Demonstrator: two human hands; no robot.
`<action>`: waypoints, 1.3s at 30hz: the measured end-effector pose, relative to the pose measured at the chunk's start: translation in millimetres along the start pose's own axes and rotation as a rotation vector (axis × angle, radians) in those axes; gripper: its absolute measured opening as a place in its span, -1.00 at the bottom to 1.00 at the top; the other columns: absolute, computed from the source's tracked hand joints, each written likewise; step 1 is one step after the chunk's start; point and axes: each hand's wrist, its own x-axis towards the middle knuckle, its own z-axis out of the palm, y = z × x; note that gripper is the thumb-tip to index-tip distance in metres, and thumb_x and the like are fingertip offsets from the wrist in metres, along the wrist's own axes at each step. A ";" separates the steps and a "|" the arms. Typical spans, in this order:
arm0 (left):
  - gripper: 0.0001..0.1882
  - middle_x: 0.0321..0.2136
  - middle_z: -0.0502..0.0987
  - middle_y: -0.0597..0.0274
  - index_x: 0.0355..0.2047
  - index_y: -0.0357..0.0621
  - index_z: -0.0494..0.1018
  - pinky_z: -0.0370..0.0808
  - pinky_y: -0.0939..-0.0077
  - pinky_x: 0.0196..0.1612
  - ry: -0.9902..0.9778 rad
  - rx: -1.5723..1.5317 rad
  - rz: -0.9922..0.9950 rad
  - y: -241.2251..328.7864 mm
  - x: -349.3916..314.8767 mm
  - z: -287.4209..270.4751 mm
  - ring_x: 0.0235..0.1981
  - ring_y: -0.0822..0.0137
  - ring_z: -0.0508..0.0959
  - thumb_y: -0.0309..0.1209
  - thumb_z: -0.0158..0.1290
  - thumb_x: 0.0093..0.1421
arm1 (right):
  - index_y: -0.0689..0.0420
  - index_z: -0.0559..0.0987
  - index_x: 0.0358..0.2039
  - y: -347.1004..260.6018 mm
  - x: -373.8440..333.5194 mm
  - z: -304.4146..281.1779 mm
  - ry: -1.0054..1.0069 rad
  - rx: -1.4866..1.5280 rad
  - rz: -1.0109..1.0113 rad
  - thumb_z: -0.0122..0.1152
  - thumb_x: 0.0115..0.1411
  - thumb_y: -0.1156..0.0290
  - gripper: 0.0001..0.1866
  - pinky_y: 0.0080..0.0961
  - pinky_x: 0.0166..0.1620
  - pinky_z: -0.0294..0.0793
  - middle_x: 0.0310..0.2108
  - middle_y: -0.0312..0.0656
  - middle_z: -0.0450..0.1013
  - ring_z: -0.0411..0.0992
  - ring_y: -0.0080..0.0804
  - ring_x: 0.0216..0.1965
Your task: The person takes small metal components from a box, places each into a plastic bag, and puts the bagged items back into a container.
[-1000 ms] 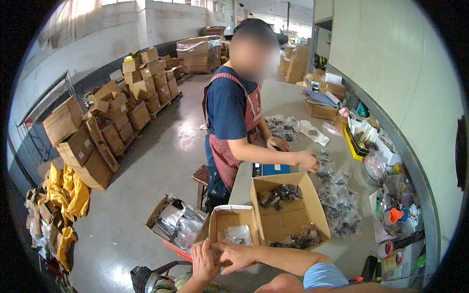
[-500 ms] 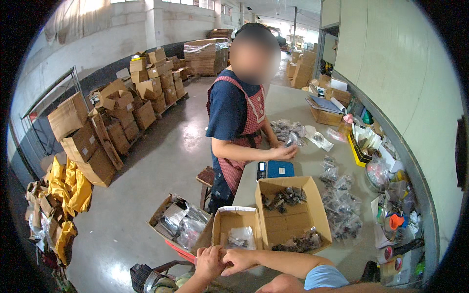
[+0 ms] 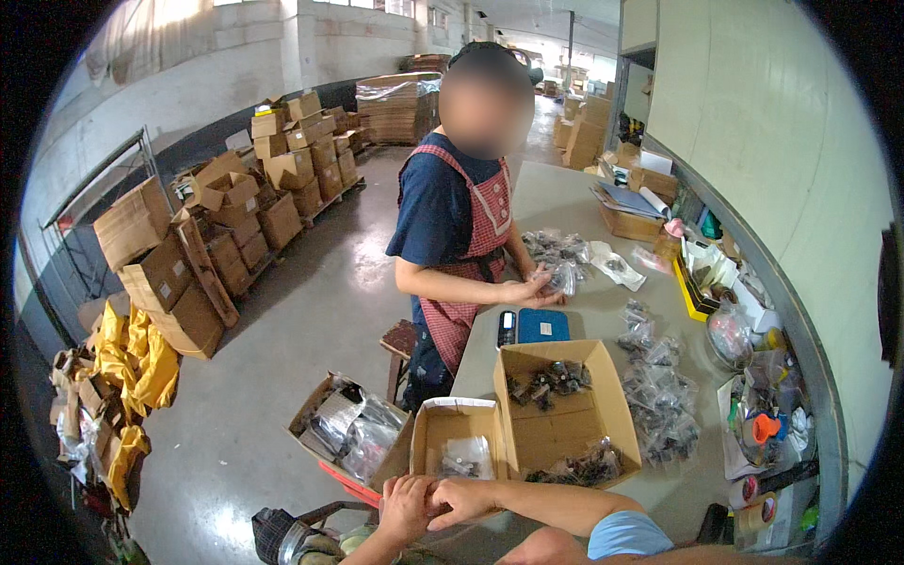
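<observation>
At the near edge of the small cardboard box [image 3: 459, 415], my left hand [image 3: 405, 508] and my right hand [image 3: 459, 501] meet with curled fingers pressed close together. Whatever they pinch, if anything, is hidden behind the fingers. Inside that box lies a clear plastic bag [image 3: 467, 456] with small dark parts. The larger cardboard box [image 3: 565, 421] to its right holds loose black parts [image 3: 551, 383] at the far end and more black parts [image 3: 591, 463] near my right forearm.
A co-worker [image 3: 461, 212] across the table handles a clear bag [image 3: 563, 279] beside a blue scale [image 3: 543, 326]. Filled plastic bags [image 3: 659, 400] lie right of the boxes. A box of packages [image 3: 350, 428] stands left; cluttered supplies [image 3: 763, 428] line the right wall.
The co-worker's hands have shifted slightly with the clear bag, and their head and upper body have moved a little left. My own hands stay together in nearly the same place.
</observation>
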 end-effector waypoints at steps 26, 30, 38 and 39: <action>-0.44 -0.17 0.45 0.14 -0.05 -0.08 0.29 0.13 0.18 0.00 -0.171 -0.033 -0.113 -4.7 -7.6 11.3 -0.08 0.17 0.42 -0.16 0.10 -0.06 | 0.26 0.51 -0.49 4.3 -0.8 4.6 -0.096 -0.184 0.108 -0.03 0.03 -0.30 -0.28 -0.24 -0.37 0.32 -0.53 0.03 0.41 0.39 -0.08 -0.44; -0.41 -0.17 0.46 0.14 -0.04 -0.08 0.29 0.13 0.18 0.01 -0.155 -0.025 -0.140 -4.3 -6.6 12.0 -0.08 0.17 0.42 -0.13 0.10 -0.07 | 0.28 0.50 -0.53 10.0 -2.2 6.4 -0.058 -0.192 0.042 -0.04 0.02 -0.32 -0.26 -0.24 -0.39 0.32 -0.54 0.03 0.41 0.39 -0.10 -0.46; -0.45 -0.25 0.48 0.16 -0.13 -0.07 0.35 0.17 0.18 -0.04 -0.182 -0.029 -0.180 -13.5 -9.6 21.8 -0.12 0.12 0.44 -0.09 0.16 -0.10 | 0.32 0.45 -0.56 -2.4 -1.6 -0.1 -0.104 -0.168 0.052 0.03 0.02 -0.25 -0.29 -0.25 -0.48 0.30 -0.67 0.00 0.35 0.34 -0.08 -0.58; -0.46 -0.29 0.49 0.16 -0.14 -0.08 0.35 0.18 0.18 -0.04 -0.163 -0.043 -0.171 -24.3 -16.3 30.1 -0.14 0.11 0.45 -0.10 0.16 -0.10 | 0.32 0.44 -0.56 -1.9 -0.7 1.4 -0.105 -0.115 0.040 0.06 0.02 -0.22 -0.32 -0.26 -0.47 0.30 -0.65 0.00 0.35 0.34 -0.08 -0.57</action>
